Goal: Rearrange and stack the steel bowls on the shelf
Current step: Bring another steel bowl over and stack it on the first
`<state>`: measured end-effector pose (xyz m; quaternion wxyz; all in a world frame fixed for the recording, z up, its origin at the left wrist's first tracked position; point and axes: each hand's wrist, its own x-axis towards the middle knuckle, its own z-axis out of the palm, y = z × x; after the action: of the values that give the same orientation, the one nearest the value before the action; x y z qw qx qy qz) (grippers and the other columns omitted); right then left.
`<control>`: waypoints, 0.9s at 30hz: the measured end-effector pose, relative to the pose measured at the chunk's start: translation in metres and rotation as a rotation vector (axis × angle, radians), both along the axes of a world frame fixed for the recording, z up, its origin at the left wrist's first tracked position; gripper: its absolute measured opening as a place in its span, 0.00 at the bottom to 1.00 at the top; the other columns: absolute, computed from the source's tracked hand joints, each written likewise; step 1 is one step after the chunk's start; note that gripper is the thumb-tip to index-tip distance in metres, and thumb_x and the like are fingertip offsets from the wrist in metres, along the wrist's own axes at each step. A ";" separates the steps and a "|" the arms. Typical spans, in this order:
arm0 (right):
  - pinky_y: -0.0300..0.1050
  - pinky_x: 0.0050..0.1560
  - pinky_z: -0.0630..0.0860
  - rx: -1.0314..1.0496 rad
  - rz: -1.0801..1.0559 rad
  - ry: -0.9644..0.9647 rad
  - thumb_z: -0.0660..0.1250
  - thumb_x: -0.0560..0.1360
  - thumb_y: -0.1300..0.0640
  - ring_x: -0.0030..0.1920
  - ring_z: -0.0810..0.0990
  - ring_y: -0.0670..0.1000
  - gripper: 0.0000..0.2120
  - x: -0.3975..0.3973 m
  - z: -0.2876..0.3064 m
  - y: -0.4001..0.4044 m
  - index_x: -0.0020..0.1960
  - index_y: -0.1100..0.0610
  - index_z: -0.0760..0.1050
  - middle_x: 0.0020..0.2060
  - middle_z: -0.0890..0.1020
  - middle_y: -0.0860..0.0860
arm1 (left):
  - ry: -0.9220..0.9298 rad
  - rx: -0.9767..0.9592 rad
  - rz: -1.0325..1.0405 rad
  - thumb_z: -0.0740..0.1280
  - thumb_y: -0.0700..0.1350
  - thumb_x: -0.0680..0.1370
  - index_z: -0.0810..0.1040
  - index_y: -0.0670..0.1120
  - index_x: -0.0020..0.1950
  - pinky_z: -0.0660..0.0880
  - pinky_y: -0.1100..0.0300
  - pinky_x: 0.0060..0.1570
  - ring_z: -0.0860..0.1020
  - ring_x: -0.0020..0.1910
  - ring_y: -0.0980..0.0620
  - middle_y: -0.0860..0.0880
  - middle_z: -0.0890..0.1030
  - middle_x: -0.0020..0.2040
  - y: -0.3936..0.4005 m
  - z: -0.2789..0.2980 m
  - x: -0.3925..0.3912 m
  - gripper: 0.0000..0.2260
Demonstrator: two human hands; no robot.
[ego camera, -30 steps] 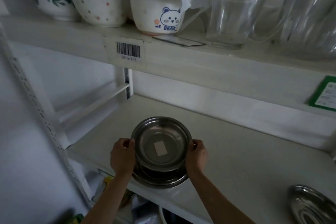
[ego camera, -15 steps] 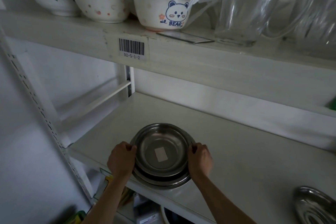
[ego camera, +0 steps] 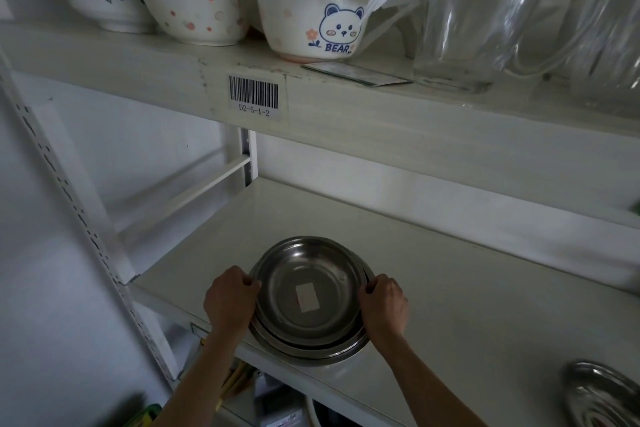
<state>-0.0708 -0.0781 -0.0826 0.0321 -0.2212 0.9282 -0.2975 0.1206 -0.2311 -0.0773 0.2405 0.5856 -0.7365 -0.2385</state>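
A stack of steel bowls [ego camera: 309, 274] sits near the front left of the white middle shelf [ego camera: 433, 295]. The top bowl carries a pale rectangular sticker inside and rests nested in the larger bowl beneath. My left hand [ego camera: 230, 302] grips the stack's left rim. On the opposite rim my right hand [ego camera: 384, 303] is closed in the same way. Another steel bowl [ego camera: 602, 395] lies apart at the shelf's front right, cut off by the frame edge.
The upper shelf [ego camera: 346, 104] hangs low overhead and holds ceramic bowls [ego camera: 311, 15] and glass pitchers [ego camera: 491, 10]. A white slotted upright [ego camera: 86, 229] and a side rail [ego camera: 194, 191] bound the left. Items lie on the level below.
The top bowl has come down from its raised, tilted position and now sits nested in the stack. Both hands followed it down and stay on the rims.
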 end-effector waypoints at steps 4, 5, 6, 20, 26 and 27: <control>0.43 0.41 0.67 0.052 0.035 0.019 0.63 0.74 0.56 0.47 0.80 0.58 0.09 -0.002 0.002 0.000 0.50 0.60 0.78 0.47 0.81 0.56 | -0.074 -0.046 -0.034 0.67 0.49 0.75 0.76 0.47 0.41 0.69 0.60 0.33 0.76 0.34 0.52 0.51 0.78 0.35 -0.002 -0.001 -0.001 0.07; 0.43 0.41 0.67 0.074 0.043 0.028 0.62 0.75 0.56 0.47 0.81 0.58 0.10 -0.003 0.003 0.000 0.50 0.60 0.78 0.47 0.82 0.56 | -0.090 -0.057 -0.040 0.67 0.49 0.75 0.76 0.47 0.41 0.69 0.60 0.32 0.76 0.34 0.52 0.51 0.77 0.35 -0.003 -0.002 -0.002 0.06; 0.43 0.41 0.67 0.094 0.049 0.038 0.62 0.75 0.56 0.47 0.81 0.58 0.10 -0.004 0.004 0.000 0.51 0.60 0.78 0.48 0.82 0.56 | -0.099 -0.067 -0.042 0.67 0.48 0.75 0.75 0.47 0.41 0.69 0.60 0.32 0.76 0.34 0.52 0.51 0.77 0.35 -0.003 -0.002 -0.002 0.06; 0.46 0.40 0.72 0.018 0.021 -0.020 0.62 0.72 0.60 0.43 0.79 0.57 0.04 -0.008 0.001 0.004 0.45 0.58 0.75 0.44 0.81 0.54 | 0.030 0.057 -0.061 0.70 0.51 0.72 0.73 0.49 0.47 0.71 0.59 0.36 0.77 0.37 0.53 0.51 0.78 0.41 -0.009 -0.015 -0.001 0.10; 0.46 0.46 0.69 -0.223 -0.114 -0.092 0.63 0.77 0.48 0.46 0.76 0.55 0.11 -0.009 -0.002 0.006 0.50 0.56 0.73 0.51 0.77 0.54 | 0.215 0.225 -0.023 0.67 0.55 0.75 0.74 0.41 0.55 0.75 0.56 0.40 0.79 0.43 0.47 0.46 0.78 0.49 -0.020 -0.037 -0.001 0.19; 0.47 0.48 0.70 -0.225 -0.140 -0.141 0.61 0.78 0.45 0.50 0.77 0.57 0.14 -0.011 -0.005 0.004 0.52 0.56 0.73 0.52 0.77 0.54 | 0.272 0.273 -0.019 0.64 0.55 0.77 0.76 0.40 0.53 0.74 0.57 0.39 0.79 0.41 0.48 0.45 0.80 0.45 -0.020 -0.039 -0.002 0.18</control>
<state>-0.0821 -0.0741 -0.0879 0.0513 -0.1367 0.8977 -0.4157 0.1185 -0.2515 -0.1165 0.2540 0.5681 -0.6636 -0.4152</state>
